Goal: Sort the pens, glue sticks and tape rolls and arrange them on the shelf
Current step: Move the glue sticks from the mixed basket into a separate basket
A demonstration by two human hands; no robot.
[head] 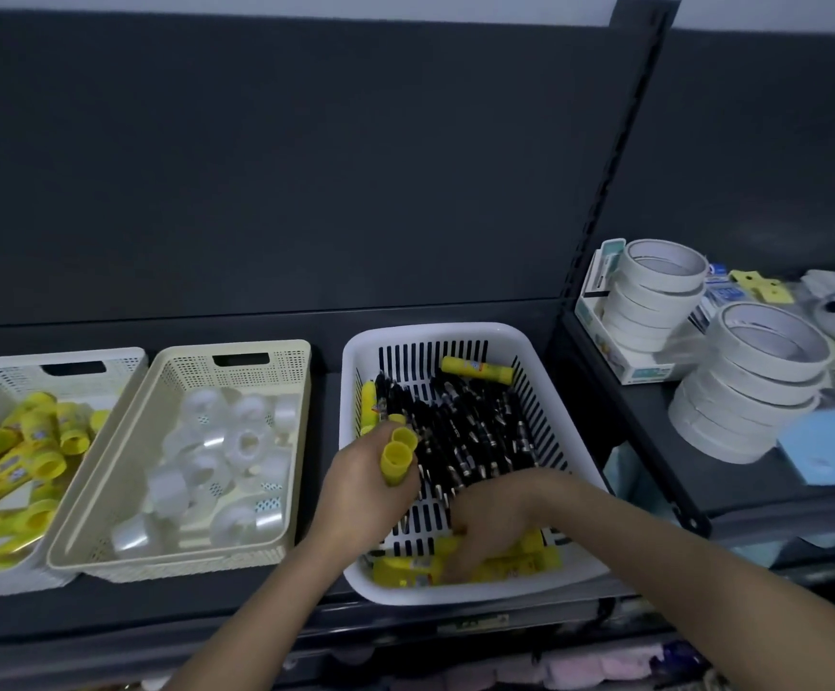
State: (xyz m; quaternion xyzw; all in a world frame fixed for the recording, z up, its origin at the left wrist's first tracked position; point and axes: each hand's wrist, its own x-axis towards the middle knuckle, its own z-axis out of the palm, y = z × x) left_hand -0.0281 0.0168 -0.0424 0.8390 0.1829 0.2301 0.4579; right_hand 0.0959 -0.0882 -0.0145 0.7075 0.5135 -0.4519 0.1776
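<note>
A white slotted basket (355, 371) on the dark shelf holds several black pens (460, 431) and yellow glue sticks, one of them lying apart at the back (478, 369). My left hand (360, 486) grips two or three yellow glue sticks (396, 453) above the basket's left side. Down at the basket's front, my right hand (488, 528) reaches in with its fingers curled on the yellow glue sticks (405, 571) lying there. A beige basket (301, 391) in the middle holds clear tape rolls (236, 451). At the far left, a white basket (121, 361) holds yellow glue sticks (21, 456).
A slotted upright post (600, 192) divides the shelf. On the right shelf section stand two stacks of white tape rolls (754, 381), a box (600, 321), a light blue block (834, 446) and small stationery packs. The shelf front edge (405, 625) runs below the baskets.
</note>
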